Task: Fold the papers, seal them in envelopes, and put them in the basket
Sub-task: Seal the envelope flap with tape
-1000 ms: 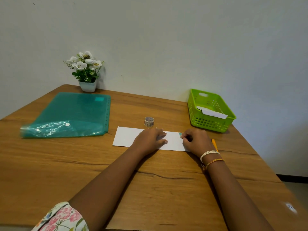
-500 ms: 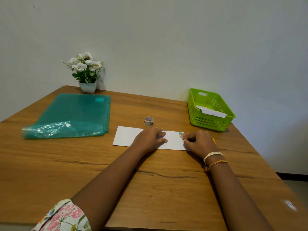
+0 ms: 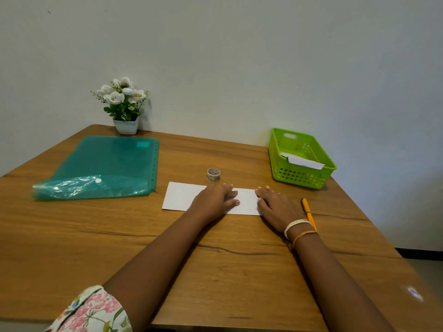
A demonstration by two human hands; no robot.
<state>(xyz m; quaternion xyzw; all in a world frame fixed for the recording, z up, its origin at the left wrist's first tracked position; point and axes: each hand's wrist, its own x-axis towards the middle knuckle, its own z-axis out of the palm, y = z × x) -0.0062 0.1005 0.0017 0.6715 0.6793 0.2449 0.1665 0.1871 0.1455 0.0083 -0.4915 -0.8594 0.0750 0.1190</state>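
Envelope pressed flat on the worktop (image 3: 239, 271).
The white envelope (image 3: 182, 196) is held down by the left hand (image 3: 214, 200) and right hand (image 3: 275, 207), palms down, fingers straight.

The right hand (image 3: 275, 204) has uncurled from pinching at the white envelope's (image 3: 184, 196) right end and now lies flat there, uncovering more of the orange pen (image 3: 308, 212) beside it

Teal plastic folder (image 3: 103, 166) on wooden table (image 3: 215, 271), potted white flowers (image 3: 123, 104) behind it, orange pen (image 3: 308, 212)
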